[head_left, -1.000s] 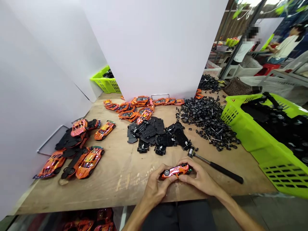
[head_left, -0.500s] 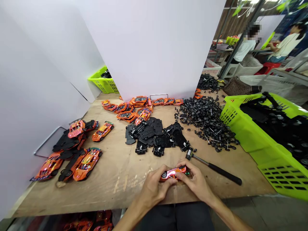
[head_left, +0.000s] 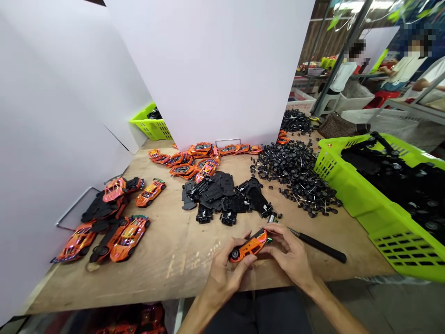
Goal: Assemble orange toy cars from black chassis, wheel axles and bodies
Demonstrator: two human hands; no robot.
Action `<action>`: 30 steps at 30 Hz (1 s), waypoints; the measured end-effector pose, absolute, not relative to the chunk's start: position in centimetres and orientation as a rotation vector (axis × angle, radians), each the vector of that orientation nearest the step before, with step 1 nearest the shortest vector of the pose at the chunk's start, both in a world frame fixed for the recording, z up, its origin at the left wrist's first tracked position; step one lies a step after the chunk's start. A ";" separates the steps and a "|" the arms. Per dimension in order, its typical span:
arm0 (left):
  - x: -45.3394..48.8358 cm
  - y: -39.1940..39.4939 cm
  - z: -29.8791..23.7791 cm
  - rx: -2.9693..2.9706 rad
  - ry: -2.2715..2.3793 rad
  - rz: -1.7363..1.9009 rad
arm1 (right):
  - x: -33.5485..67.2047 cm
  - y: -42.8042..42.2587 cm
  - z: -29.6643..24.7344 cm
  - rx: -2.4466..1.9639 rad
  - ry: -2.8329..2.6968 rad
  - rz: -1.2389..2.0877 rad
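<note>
Orange toy car (head_left: 249,246), gripped by left hand (head_left: 229,271) and right hand (head_left: 288,253) together, over bench (head_left: 156,278); black-handled hammer (head_left: 321,246) just beside right hand, 2 o'clock.

From where I'm watching, I can't read a single word, number or brand anywhere in this view. The decals on the orange toy car (head_left: 248,246) held between my left hand (head_left: 227,271) and right hand (head_left: 290,253) are only coloured markings, too small and blurred to make out as lettering. The same goes for the decorated toy car bodies (head_left: 130,239) lying on the tabletop (head_left: 114,283).
</note>
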State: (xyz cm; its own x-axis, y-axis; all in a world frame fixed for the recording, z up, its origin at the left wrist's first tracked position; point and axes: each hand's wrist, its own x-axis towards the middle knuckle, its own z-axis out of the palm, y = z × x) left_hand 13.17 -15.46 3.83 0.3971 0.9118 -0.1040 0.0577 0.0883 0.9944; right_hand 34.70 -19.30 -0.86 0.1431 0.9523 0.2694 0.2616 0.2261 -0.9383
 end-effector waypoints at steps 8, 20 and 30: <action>13.5 -16.2 4.7 1.256 0.923 0.675 | 34.6 -20.0 0.5 -1.179 -1.679 0.595; 14.1 -15.8 1.2 1.084 1.166 0.873 | 34.0 -18.8 3.3 -1.049 -1.810 0.584; 14.0 -13.5 1.7 1.071 1.033 0.925 | 34.0 -18.9 4.9 -0.938 -2.057 0.265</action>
